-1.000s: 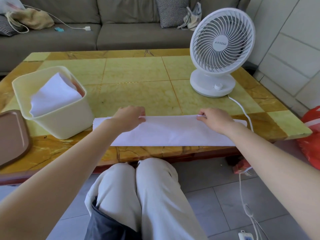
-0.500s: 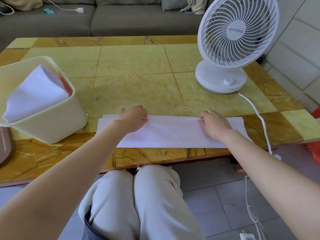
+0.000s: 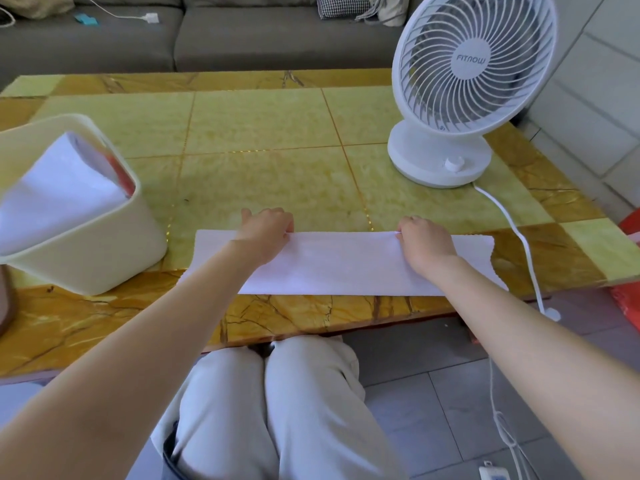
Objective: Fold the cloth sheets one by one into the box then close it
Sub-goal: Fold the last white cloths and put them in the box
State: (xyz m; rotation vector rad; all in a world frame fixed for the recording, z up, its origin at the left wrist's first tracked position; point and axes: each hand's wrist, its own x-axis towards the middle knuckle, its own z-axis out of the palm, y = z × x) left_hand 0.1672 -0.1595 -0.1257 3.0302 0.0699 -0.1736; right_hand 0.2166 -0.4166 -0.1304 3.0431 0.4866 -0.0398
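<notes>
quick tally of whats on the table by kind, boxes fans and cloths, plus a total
box: 1
fan: 1
flat cloth sheet: 1
bundled cloth inside the box: 1 (its layers cannot be told apart)
total: 4

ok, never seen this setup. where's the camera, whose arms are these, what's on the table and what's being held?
No robot here: a person wears one wide-angle camera on the head, looking forward and down. Their left hand and right hand each pinch the far edge of a long white cloth sheet lying flat on the yellow-green stone-tiled table. To the left stands a cream plastic box, open, with a white sheet inside. A white desk fan stands far right.
</notes>
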